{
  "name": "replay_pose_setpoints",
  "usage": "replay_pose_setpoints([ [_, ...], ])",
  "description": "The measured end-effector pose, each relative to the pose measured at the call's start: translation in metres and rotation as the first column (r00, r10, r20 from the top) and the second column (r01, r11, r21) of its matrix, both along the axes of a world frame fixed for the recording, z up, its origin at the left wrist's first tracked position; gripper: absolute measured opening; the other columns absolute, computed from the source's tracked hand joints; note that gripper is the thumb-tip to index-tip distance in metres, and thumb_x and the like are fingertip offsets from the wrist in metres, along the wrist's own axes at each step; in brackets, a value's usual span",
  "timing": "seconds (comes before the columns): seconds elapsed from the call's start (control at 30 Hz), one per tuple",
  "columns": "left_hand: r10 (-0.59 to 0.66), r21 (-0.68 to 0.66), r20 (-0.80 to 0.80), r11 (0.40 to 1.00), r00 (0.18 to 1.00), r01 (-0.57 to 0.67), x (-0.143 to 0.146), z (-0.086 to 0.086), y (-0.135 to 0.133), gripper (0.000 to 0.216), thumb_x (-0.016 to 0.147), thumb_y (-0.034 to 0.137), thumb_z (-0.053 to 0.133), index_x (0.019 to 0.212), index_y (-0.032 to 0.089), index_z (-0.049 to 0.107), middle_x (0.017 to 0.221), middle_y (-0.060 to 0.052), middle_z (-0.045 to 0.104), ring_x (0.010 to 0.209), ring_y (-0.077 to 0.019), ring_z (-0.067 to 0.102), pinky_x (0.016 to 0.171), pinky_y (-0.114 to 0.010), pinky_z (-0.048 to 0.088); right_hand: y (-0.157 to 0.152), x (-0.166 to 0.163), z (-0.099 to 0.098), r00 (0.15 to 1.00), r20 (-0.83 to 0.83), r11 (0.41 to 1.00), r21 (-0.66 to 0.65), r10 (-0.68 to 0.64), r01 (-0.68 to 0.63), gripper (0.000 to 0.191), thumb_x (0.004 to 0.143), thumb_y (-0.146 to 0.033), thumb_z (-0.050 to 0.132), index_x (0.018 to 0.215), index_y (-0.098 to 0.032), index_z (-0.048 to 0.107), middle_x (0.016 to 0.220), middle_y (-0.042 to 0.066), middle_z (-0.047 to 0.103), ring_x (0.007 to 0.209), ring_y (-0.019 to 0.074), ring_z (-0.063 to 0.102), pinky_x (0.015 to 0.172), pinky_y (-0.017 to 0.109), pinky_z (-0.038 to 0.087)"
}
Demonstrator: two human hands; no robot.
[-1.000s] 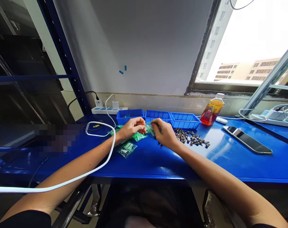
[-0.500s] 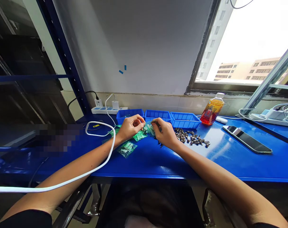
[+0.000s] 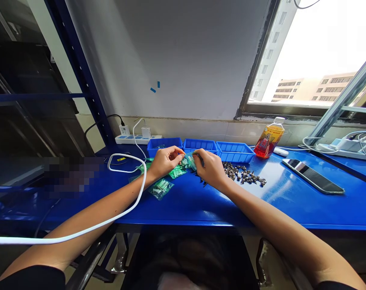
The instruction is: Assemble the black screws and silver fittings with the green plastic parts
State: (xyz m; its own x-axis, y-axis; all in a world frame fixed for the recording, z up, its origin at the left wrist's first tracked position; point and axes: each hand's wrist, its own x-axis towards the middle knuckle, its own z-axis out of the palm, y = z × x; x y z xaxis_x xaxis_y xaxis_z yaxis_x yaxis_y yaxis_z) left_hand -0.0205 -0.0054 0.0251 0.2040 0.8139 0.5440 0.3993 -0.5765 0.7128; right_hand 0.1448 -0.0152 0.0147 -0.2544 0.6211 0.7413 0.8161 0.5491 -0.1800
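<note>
My left hand (image 3: 165, 161) and my right hand (image 3: 209, 167) meet over the blue table (image 3: 201, 201), both pinched on a small clear green plastic bag (image 3: 189, 162) held between them. Its contents are too small to make out. More small green bags lie under and beside my left hand, one (image 3: 161, 187) nearest me and another (image 3: 177, 172) just under the held one. A scatter of small dark screws (image 3: 243, 175) lies just right of my right hand.
Three blue bins (image 3: 234, 152) stand in a row behind my hands. A white cable (image 3: 122, 213) loops over my left arm. An orange drink bottle (image 3: 269, 139), a phone (image 3: 312, 176) and power strips (image 3: 134, 139) sit along the back and right.
Both hands shifted very slightly while working the small bag between the fingers. Nothing else moved.
</note>
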Motion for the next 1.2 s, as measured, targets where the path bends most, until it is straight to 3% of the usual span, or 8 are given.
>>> replay_pose_setpoints([
  [0.3, 0.057, 0.048, -0.069, 0.997, 0.996, -0.054, 0.001, -0.004, 0.001, 0.020, 0.073, 0.035, 0.055, 0.074, 0.017, 0.062, 0.050, 0.003, 0.055, 0.045, -0.0108, 0.048, 0.047, -0.022, 0.036, 0.001, 0.000, -0.001, 1.000, -0.009, 1.000, 0.025, -0.006, 0.006, 0.018, 0.085, -0.022, 0.041, 0.080, -0.020, 0.058, 0.070, 0.003, 0.067, 0.066, 0.0168, 0.061, 0.060, 0.025, 0.039],
  [0.43, 0.054, 0.065, -0.061, 0.997, 0.997, -0.050, 0.001, -0.002, -0.002, 0.024, 0.074, 0.034, 0.054, 0.085, 0.016, 0.065, 0.051, 0.003, 0.055, 0.046, -0.0114, 0.049, 0.049, -0.023, 0.039, 0.001, 0.000, -0.001, 0.999, 0.012, 0.999, 0.022, -0.039, 0.039, 0.017, 0.085, -0.022, 0.042, 0.078, -0.020, 0.057, 0.069, 0.004, 0.067, 0.065, 0.0175, 0.060, 0.058, 0.025, 0.037],
  [0.63, -0.018, -0.034, -0.054, 0.999, 0.998, 0.016, 0.006, 0.000, -0.007, 0.032, 0.075, 0.034, 0.053, 0.097, 0.015, 0.065, 0.059, 0.000, 0.064, 0.055, -0.0153, 0.059, 0.055, -0.025, 0.046, 0.001, 0.000, -0.002, 0.996, 0.015, 0.996, 0.027, -0.087, 0.086, 0.017, 0.084, -0.023, 0.042, 0.074, -0.020, 0.054, 0.070, 0.005, 0.067, 0.065, 0.0183, 0.060, 0.057, 0.026, 0.036],
  [0.9, -0.096, -0.201, 0.163, 0.971, 0.982, 0.129, 0.008, -0.005, 0.001, 0.032, 0.069, 0.034, 0.061, 0.094, 0.013, 0.064, 0.085, -0.008, 0.072, 0.085, -0.0223, 0.066, 0.078, -0.034, 0.051, 0.001, 0.000, -0.004, 0.998, 0.004, 0.996, 0.054, -0.070, 0.070, 0.016, 0.085, -0.022, 0.041, 0.072, -0.021, 0.050, 0.069, 0.004, 0.067, 0.064, 0.0181, 0.060, 0.056, 0.026, 0.036],
  [1.2, -0.133, -0.297, 0.375, 0.920, 0.917, 0.255, 0.011, -0.005, -0.002, 0.041, 0.061, 0.034, 0.072, 0.094, 0.015, 0.059, 0.087, -0.007, 0.070, 0.092, -0.0211, 0.063, 0.083, -0.034, 0.048, 0.003, 0.001, -0.003, 0.998, -0.026, 0.998, 0.033, -0.052, 0.053, 0.016, 0.085, -0.022, 0.039, 0.075, -0.021, 0.052, 0.071, 0.005, 0.066, 0.066, 0.0183, 0.059, 0.058, 0.026, 0.038],
])
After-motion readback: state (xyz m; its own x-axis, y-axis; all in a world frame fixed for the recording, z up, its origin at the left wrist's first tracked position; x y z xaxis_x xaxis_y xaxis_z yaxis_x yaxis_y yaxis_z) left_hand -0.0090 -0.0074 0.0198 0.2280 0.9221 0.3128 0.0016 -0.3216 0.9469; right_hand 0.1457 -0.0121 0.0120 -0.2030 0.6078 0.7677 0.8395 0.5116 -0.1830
